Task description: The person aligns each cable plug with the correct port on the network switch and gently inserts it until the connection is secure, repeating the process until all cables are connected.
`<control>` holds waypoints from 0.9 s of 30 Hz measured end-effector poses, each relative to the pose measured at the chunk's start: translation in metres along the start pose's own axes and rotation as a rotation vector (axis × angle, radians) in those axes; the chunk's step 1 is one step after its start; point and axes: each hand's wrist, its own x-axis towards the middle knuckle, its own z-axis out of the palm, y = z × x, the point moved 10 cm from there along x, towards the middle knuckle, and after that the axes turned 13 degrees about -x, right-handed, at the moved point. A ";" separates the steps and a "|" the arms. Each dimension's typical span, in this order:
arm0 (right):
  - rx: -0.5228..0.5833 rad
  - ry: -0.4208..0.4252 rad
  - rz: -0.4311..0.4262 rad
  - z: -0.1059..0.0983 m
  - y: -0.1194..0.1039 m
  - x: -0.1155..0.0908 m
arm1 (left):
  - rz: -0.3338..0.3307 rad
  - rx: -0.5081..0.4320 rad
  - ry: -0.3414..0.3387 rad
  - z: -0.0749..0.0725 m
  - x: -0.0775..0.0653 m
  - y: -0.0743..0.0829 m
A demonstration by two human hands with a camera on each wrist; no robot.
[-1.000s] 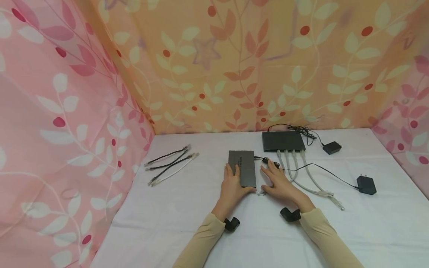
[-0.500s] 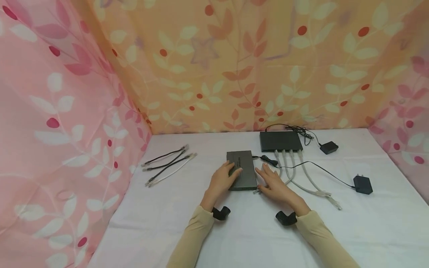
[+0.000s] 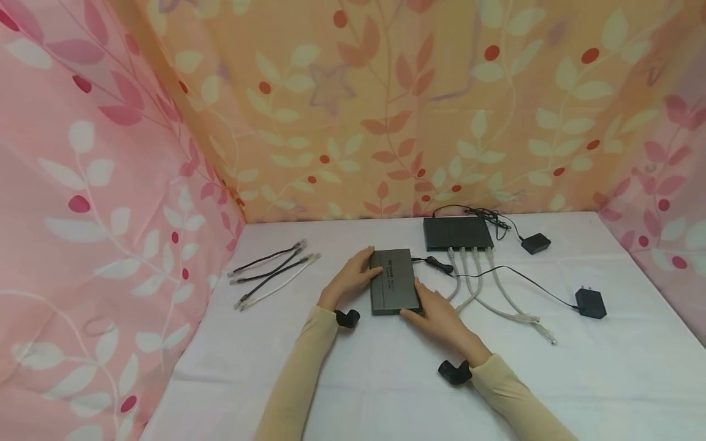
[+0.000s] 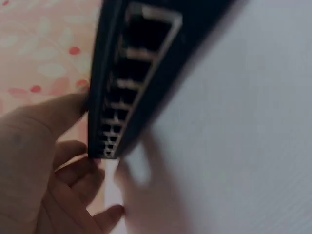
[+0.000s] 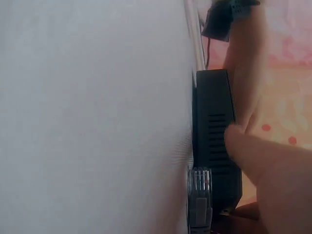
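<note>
A grey NETGEAR network switch lies flat on the white cloth between both hands. My left hand holds its far left corner, thumb on the top edge and fingers at the side. In the left wrist view a row of ports runs along that side. My right hand grips the near right corner, its thumb at the vented near end and fingers along the right side. Beside that end, a clear network cable plug shows in the right wrist view; the right hand hides it from the head view.
A black box at the back has several grey network cables plugged in. Short black and white cables lie at left. Power adapters sit at right; one thin cord reaches the grey switch. Patterned curtains border the table.
My left hand has slid off the top of the switch to its left edge. My right hand has moved left from beside the switch onto its near right corner.
</note>
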 end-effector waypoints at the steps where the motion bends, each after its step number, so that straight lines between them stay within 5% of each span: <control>1: -0.001 0.005 0.012 0.000 0.001 0.000 | 0.000 0.001 0.002 -0.001 0.002 -0.002; 16: -0.059 0.026 0.022 -0.016 0.018 -0.001 | 0.021 -0.071 0.032 -0.011 -0.003 -0.007; 27: -0.038 0.020 -0.002 -0.018 0.028 0.002 | 0.012 -0.041 0.071 -0.011 -0.012 -0.009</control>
